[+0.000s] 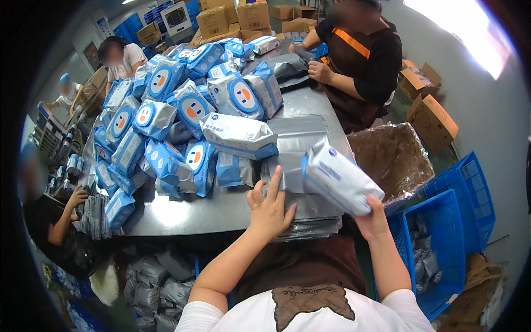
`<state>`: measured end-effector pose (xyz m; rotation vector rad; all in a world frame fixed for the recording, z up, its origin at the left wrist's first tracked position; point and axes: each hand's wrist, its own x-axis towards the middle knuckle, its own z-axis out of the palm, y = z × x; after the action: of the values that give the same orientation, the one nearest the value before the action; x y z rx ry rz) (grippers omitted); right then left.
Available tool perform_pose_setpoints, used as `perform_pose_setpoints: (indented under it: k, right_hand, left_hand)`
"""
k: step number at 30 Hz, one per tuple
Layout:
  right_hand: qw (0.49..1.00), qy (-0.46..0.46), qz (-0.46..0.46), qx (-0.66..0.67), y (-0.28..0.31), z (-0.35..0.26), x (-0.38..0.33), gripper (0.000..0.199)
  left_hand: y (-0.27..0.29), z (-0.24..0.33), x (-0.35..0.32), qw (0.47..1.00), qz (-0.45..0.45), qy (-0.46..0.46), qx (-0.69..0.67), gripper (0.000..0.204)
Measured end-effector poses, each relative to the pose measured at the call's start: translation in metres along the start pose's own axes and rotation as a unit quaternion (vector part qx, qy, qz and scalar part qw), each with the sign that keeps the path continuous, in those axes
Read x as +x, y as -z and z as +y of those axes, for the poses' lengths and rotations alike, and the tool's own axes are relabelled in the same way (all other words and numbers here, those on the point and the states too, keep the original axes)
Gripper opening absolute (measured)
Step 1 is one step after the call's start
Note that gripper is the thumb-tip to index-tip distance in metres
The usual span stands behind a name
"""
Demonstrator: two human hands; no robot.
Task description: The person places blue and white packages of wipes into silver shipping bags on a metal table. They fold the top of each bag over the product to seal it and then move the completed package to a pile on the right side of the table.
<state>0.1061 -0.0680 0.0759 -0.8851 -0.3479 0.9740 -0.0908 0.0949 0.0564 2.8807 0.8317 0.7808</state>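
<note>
My right hand [374,220] grips the near end of a white and blue pack of wipes [343,180], thumb and fingers round its corner. The pack is tilted, and its far end lies over the grey plastic mailing bags [310,207] stacked at the table's near edge. On the left side of that stack rests my left hand [270,209], fingers spread and nothing held. Whether the pack's far end is inside a bag's mouth, I cannot tell. Just beyond my left hand, another white and blue pack [240,135] lies on its side by the big heap of packs [160,119].
The metal table [221,213] carries the heap. At right stand a foil-lined box [390,160] and blue crates [437,238] with filled grey bags. Opposite, a person [359,61] in a brown apron handles grey bags; more people work at left. Cardboard boxes [221,19] stand behind.
</note>
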Motion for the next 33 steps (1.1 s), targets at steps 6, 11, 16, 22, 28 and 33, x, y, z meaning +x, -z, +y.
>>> perform_pose_setpoints:
  k: [6,11,16,22,28,33]
  right_hand:
    - [0.991,0.041,-0.016,-0.128,0.006,0.014,-0.054,0.080]
    - [0.748,0.337,0.076,-0.566,-0.004,0.044,-0.061,0.088]
    - [0.696,0.405,0.089,-0.586,-0.026,0.079,-0.037,0.093]
    - [0.727,0.293,-0.066,-0.617,-0.028,0.055,-0.044,0.105]
    - [0.773,0.247,-0.163,-0.561,-0.009,0.031,-0.030,0.075]
    - [0.765,0.279,-0.116,-0.569,-0.025,0.041,-0.025,0.076]
  left_hand:
    - [0.029,-0.003,0.033,0.936,-0.179,0.017,-0.304,0.081]
    - [0.023,0.018,0.027,0.923,-0.181,0.031,-0.338,0.086]
    - [-0.008,0.017,0.017,0.959,-0.109,-0.029,-0.259,0.081]
    - [-0.001,0.003,-0.007,0.961,-0.076,-0.014,-0.266,0.085]
    - [0.033,0.006,0.007,0.963,-0.177,-0.022,-0.200,0.086]
    - [0.025,-0.003,0.005,0.975,-0.145,-0.078,-0.146,0.079]
